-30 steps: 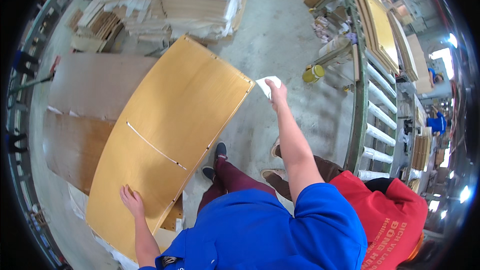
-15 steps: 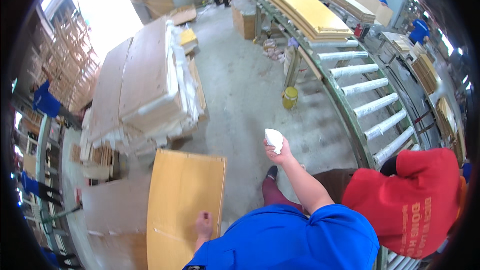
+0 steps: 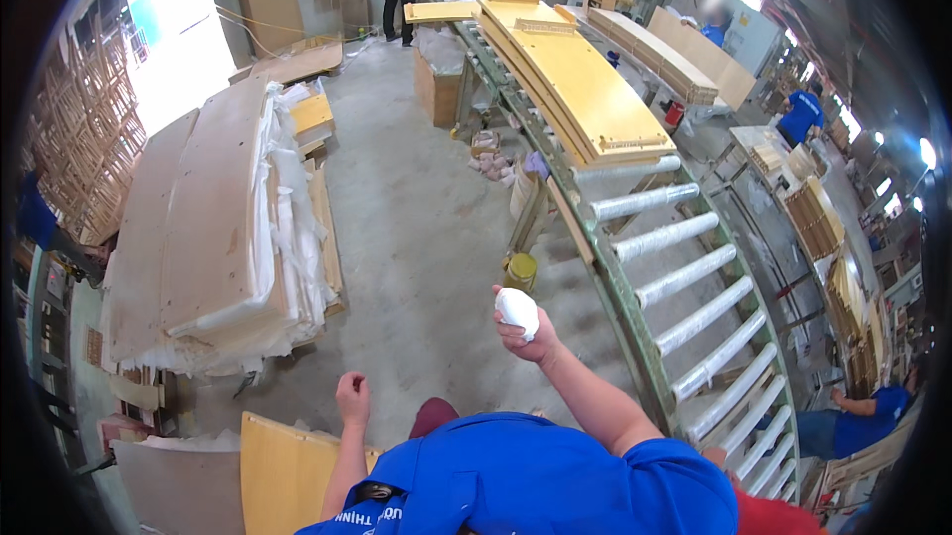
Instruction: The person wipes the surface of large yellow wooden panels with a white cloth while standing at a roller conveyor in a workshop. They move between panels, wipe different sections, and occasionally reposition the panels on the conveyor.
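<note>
Right hand (image 3: 540, 341): fingers wrapped round white wad (image 3: 517, 311), presumably bunched for a secure grip; left hand (image 3: 353, 400) near yellow panel (image 3: 281, 474), fingers curled in; whether empty, cannot tell

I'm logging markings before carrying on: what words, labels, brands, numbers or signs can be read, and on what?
Wearer's blue shirt: white lettering on the left side; wording not copied here.
Distant co-worker's blue shirt: white marking, too small to read.
White wad in the right hand: no lettering visible.
</note>
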`<state>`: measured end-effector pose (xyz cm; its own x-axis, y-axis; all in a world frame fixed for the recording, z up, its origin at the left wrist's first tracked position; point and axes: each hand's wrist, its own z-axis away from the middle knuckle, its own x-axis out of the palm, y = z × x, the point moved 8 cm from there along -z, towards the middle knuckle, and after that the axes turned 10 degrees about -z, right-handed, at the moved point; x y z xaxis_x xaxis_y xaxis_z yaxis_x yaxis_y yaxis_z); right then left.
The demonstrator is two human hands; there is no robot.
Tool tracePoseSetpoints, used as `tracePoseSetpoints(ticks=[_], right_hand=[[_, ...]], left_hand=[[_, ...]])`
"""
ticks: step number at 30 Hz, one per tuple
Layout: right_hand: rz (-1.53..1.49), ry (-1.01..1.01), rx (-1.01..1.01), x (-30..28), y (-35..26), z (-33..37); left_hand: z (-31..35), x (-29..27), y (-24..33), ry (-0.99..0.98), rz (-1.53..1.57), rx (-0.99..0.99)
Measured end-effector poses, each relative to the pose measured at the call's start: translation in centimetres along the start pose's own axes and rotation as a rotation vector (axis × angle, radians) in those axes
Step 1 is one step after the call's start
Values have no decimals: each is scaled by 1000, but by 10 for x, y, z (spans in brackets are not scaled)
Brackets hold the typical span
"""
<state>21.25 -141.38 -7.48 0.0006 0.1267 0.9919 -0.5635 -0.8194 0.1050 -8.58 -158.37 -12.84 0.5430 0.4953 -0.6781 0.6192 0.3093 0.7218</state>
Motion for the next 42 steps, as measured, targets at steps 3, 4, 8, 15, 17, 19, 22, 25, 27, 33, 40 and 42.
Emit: tracePoseSetpoints(ticks=[3,4,8,15,17,19,22,25,27,33,40,42], right_hand=[[-9,-21,-10,18,-32,-35],[8,-21,-31,25,-52,-39],[58,-37,-124,63,-122,-86],[-139,-70,-405,60,-242,-159],[-180,-71,-445,55,-257,-189],[-218,-93,-489,50,-275,-211],[-215,-168,-468,48,-300,-255],[-262,-174,-529,44,-345,-292],[-253,-212,-506,52,-381,-320],[-120,1,-603,90,-506,-433],[-49,-79,-333,155,-597,-631],[-59,-8,-360,158,-618,-675]], left_hand=[[-21,23,-16,-98,-138,-78],[-25,38,-15,-182,-208,-81],[-66,63,-47,-453,-427,-99],[-273,87,-74,-722,-621,-214],[-350,102,-62,-714,-645,-170],[-427,128,-35,-691,-630,-102],[-532,174,21,-601,-567,65],[-618,234,88,-541,-482,266],[-655,284,115,-661,-366,268],[-717,370,150,-855,-127,110],[-839,436,285,-753,257,394],[-872,460,336,-862,662,239]])
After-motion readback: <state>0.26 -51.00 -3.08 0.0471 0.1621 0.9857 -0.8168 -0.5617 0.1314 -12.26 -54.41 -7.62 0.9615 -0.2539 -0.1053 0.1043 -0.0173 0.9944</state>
